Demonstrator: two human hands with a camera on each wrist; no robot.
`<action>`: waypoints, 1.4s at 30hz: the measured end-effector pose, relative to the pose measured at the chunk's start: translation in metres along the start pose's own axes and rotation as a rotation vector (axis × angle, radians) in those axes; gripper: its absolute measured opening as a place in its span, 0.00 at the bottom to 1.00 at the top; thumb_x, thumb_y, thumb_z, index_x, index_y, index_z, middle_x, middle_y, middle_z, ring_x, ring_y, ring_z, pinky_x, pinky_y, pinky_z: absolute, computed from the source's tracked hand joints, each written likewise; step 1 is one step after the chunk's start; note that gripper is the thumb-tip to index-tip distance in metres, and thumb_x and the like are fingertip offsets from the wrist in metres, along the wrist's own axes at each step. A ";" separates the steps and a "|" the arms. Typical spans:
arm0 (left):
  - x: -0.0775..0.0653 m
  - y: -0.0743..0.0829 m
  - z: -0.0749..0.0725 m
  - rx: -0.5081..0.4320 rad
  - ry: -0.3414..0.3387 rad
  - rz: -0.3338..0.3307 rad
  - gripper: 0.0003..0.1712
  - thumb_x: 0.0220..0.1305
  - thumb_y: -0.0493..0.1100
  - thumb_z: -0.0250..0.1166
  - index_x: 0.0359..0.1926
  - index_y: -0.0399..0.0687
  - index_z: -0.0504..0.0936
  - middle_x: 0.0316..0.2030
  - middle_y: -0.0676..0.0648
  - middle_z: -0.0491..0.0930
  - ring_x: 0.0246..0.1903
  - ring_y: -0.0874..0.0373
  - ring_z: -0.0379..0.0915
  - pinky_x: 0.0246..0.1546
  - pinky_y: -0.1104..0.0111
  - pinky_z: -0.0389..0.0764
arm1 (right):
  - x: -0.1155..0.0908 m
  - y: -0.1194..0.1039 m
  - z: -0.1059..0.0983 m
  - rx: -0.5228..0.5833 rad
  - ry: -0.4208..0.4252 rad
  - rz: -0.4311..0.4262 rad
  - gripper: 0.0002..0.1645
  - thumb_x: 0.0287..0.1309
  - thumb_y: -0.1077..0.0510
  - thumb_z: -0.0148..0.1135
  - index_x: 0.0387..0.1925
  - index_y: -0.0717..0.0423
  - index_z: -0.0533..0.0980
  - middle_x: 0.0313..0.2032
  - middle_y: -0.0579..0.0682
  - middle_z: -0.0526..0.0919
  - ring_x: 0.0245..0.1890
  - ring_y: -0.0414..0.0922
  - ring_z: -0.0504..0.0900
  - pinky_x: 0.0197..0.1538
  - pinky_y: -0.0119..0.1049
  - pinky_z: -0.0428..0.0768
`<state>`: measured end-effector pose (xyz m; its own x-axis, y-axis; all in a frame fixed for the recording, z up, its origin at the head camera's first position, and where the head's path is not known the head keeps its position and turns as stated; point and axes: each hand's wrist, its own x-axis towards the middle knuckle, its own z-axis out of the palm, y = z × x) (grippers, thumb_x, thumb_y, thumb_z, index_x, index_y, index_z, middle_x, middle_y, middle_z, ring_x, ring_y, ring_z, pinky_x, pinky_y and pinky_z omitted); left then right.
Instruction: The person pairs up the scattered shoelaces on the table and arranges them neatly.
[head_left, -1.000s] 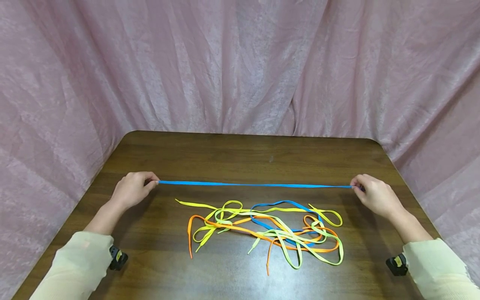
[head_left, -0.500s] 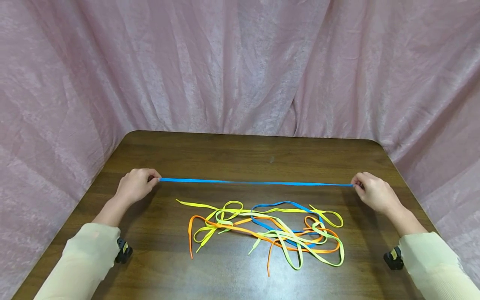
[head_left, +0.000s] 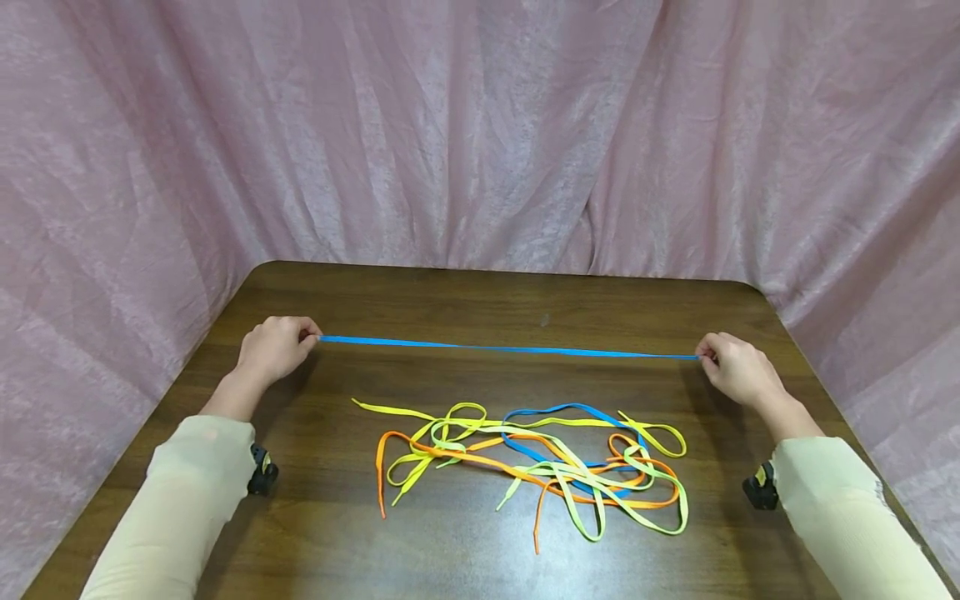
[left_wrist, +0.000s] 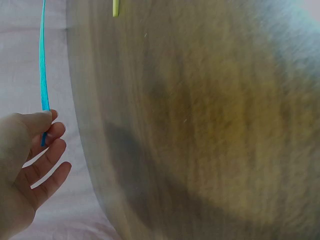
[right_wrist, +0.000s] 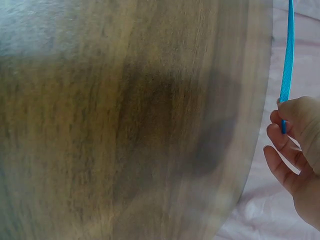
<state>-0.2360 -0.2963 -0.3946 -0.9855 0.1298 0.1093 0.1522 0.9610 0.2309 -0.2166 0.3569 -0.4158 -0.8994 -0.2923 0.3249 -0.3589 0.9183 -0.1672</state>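
A flat blue shoelace (head_left: 510,348) is stretched nearly straight from side to side above the far half of the table. At its left end my left hand (head_left: 276,346) pinches it between thumb and index finger; in the left wrist view a short blue tip (left_wrist: 44,138) pokes out past the fingers. My right hand (head_left: 738,367) pinches the other end, and there too a short end (right_wrist: 283,127) shows below the thumb in the right wrist view. The remaining fingers of both hands are loosely bent.
A loose tangle of laces lies nearer me on the brown wooden table (head_left: 315,533): yellow (head_left: 390,408), orange (head_left: 480,458), pale green (head_left: 678,500) and another blue lace (head_left: 592,408). Pink curtains (head_left: 480,133) hang around the table's far and side edges.
Both hands have moved away from me toward the table's far edge, carrying the taut blue shoelace with them; the right has also shifted slightly inward. The tangled laces have stayed put.
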 end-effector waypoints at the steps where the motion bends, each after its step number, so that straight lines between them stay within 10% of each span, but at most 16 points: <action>1: 0.001 -0.001 -0.001 0.002 0.001 -0.009 0.07 0.60 0.44 0.60 0.36 0.50 0.83 0.33 0.44 0.82 0.27 0.47 0.76 0.19 0.57 0.71 | 0.002 0.000 0.001 0.002 -0.014 0.012 0.05 0.47 0.68 0.58 0.26 0.55 0.74 0.25 0.47 0.74 0.24 0.44 0.73 0.25 0.42 0.70; 14: 0.025 -0.001 -0.009 -0.022 0.014 -0.055 0.10 0.62 0.44 0.57 0.39 0.49 0.83 0.37 0.42 0.82 0.32 0.41 0.76 0.23 0.53 0.72 | 0.028 0.008 -0.001 -0.008 -0.177 0.122 0.04 0.53 0.64 0.54 0.32 0.57 0.73 0.30 0.52 0.75 0.28 0.49 0.73 0.29 0.48 0.71; 42: 0.060 0.010 0.006 -0.028 0.001 -0.174 0.09 0.59 0.48 0.58 0.29 0.49 0.79 0.31 0.44 0.79 0.31 0.45 0.74 0.26 0.55 0.71 | 0.057 0.015 0.006 0.002 -0.194 0.241 0.04 0.51 0.63 0.49 0.31 0.58 0.71 0.29 0.55 0.75 0.30 0.56 0.75 0.32 0.52 0.70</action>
<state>-0.2946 -0.2774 -0.3920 -0.9970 -0.0385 0.0665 -0.0189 0.9617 0.2735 -0.2748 0.3525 -0.4057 -0.9894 -0.1118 0.0922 -0.1297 0.9669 -0.2195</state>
